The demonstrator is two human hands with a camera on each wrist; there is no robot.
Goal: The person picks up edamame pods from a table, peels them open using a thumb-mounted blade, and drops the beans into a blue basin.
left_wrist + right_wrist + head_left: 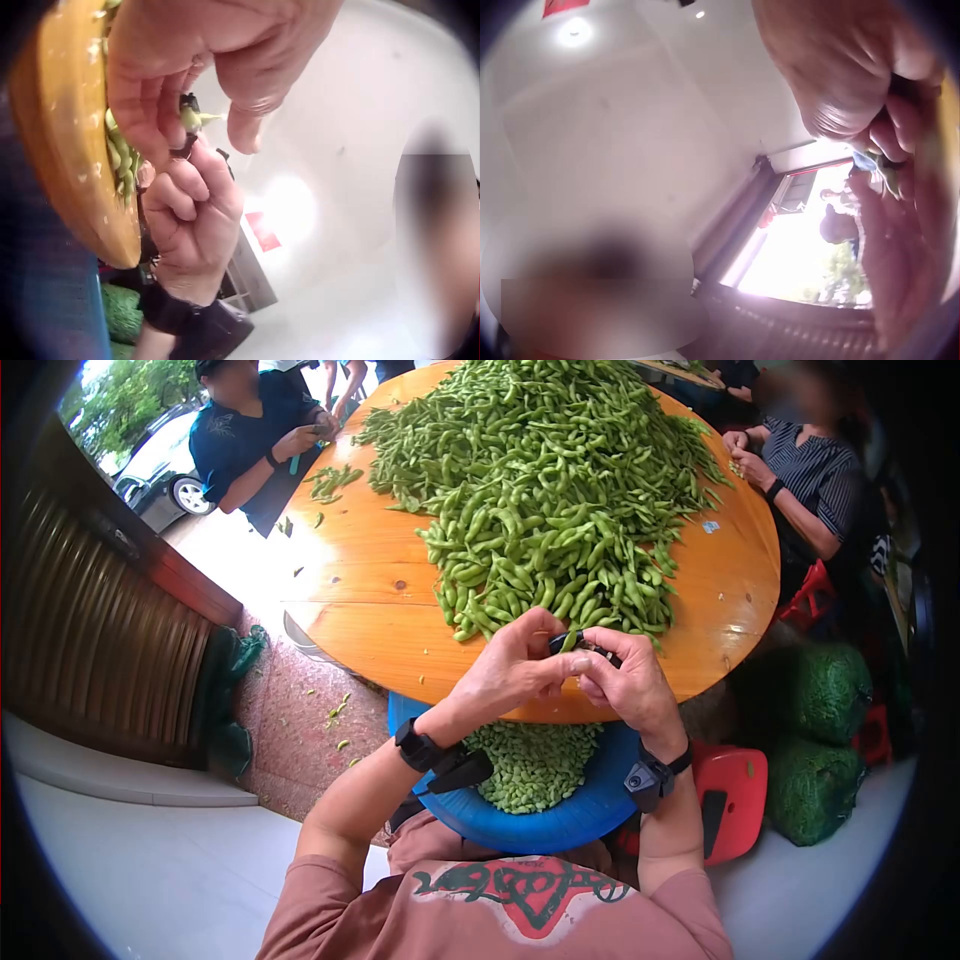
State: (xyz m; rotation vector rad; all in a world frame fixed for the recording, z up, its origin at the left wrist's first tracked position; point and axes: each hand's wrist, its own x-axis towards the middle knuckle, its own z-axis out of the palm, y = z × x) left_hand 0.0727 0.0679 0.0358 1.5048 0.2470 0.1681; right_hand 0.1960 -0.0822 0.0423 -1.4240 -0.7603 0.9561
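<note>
Over the near edge of the table, my left hand (518,664) and right hand (634,682) meet, fingers bent toward each other. A green soybean pod (571,641) is pinched between them. Black bands or covers show about the fingertips; their kind is unclear. In the left wrist view the pod (191,118) pokes out between the left fingers, with the curled right hand (191,217) just below it. Right beyond the hands rises a large heap of soybean pods (540,490). Beneath them, a blue basin (545,838) holds many shelled green beans (535,765).
The round wooden table (350,580) carries the heap. A person in dark clothing (262,435) stands at the far left, another in a striped shirt (815,475) at the right. A red stool (735,800) and full green mesh sacks (815,790) are at right. Pods litter the floor (300,730).
</note>
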